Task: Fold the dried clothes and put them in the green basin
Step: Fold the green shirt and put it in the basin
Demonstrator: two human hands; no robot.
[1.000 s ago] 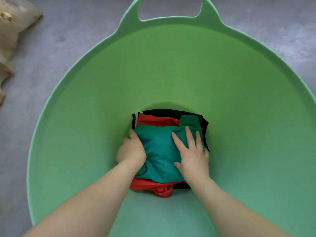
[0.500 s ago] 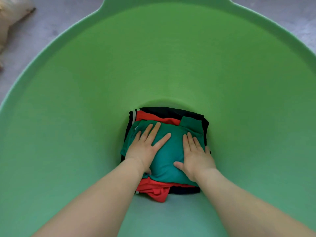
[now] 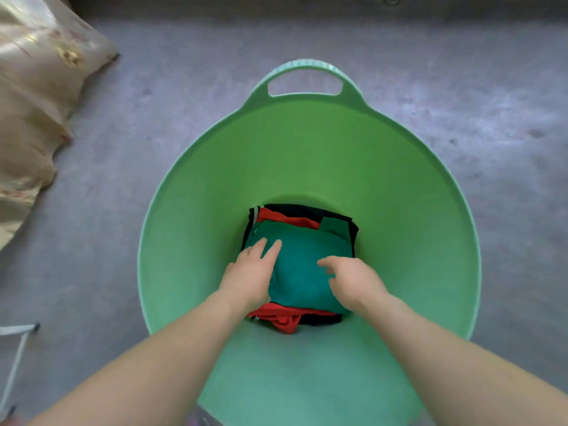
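A big green basin [image 3: 307, 155] stands on the grey floor. At its bottom lies a stack of folded clothes: a teal garment [image 3: 302, 265] on top, a red one [image 3: 285, 318] under it and a black one [image 3: 307, 209] at the bottom. My left hand [image 3: 250, 273] lies flat with straight fingers on the left part of the teal garment. My right hand [image 3: 353, 279] hovers over its right part, fingers loosely bent and holding nothing.
The basin's handle [image 3: 305, 70] points away from me. A beige patterned cloth [image 3: 33, 106] lies on the floor at the left. A thin white frame [image 3: 18, 345] shows at the lower left edge. Grey floor surrounds the basin.
The view has pulled back from the basin. My right hand has lifted off the teal garment and its fingers have bent. My left hand still lies on the stack.
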